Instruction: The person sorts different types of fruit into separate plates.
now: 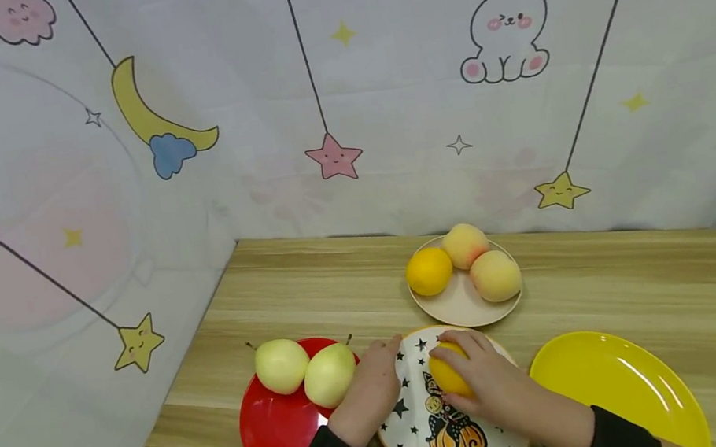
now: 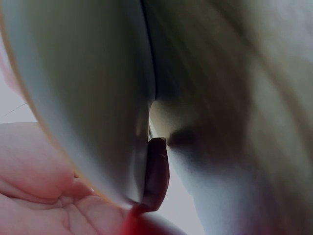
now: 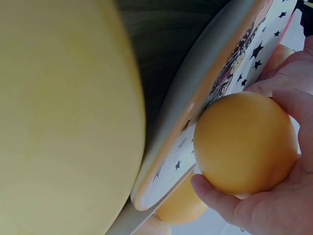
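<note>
A flat counter (image 1: 313, 295) with a pale, yellowish-brown wood-grain surface carries four plates, its streaks running roughly crosswise in the head view. On the left lies a glossy, round red plate (image 1: 270, 439). At the middle is a round white plate with an orange rim, black stars and a pumpkin print (image 1: 408, 426). To its right is a glossy, round yellow plate (image 1: 610, 387), near it but apart. Just behind the middle one sits a smaller, round cream plate (image 1: 462, 305); whether those two touch cannot be told.
</note>
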Action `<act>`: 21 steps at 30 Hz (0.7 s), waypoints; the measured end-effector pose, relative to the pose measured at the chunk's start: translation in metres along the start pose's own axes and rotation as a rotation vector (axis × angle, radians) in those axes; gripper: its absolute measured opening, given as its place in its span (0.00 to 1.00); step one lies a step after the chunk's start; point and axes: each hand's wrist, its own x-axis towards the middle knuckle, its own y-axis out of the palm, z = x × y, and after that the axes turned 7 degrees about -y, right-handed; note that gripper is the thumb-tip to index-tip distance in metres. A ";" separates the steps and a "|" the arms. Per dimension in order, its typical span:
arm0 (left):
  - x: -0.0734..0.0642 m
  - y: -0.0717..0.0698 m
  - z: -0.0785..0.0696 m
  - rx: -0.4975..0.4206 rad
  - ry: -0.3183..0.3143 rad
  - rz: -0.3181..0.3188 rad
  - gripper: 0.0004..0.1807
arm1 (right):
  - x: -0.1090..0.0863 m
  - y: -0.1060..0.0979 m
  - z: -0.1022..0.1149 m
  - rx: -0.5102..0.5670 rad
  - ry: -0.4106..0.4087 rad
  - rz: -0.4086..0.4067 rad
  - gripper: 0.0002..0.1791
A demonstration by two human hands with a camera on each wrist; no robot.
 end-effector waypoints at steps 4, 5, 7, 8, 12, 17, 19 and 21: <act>-0.001 0.000 0.000 0.000 0.011 -0.010 0.25 | -0.003 -0.002 0.000 -0.011 -0.006 0.020 0.32; -0.001 0.000 0.000 0.000 0.013 -0.012 0.25 | -0.003 -0.002 0.000 -0.021 -0.010 0.023 0.32; -0.001 0.000 0.000 -0.002 0.011 -0.012 0.25 | -0.004 -0.003 0.000 -0.041 -0.019 0.026 0.33; -0.001 0.000 0.000 -0.004 0.009 -0.011 0.25 | -0.005 -0.003 0.000 -0.049 -0.023 0.028 0.33; -0.002 -0.001 0.000 -0.021 -0.001 -0.001 0.25 | -0.007 -0.004 0.000 -0.060 -0.038 0.030 0.34; -0.002 -0.002 0.000 -0.018 -0.005 0.004 0.25 | -0.008 -0.006 0.002 -0.072 -0.070 0.012 0.34; -0.003 -0.002 0.000 -0.014 -0.003 0.005 0.25 | -0.008 -0.006 0.002 -0.083 -0.083 -0.001 0.34; -0.003 -0.001 0.000 -0.015 0.003 0.005 0.25 | -0.008 -0.006 0.003 -0.088 -0.085 -0.006 0.35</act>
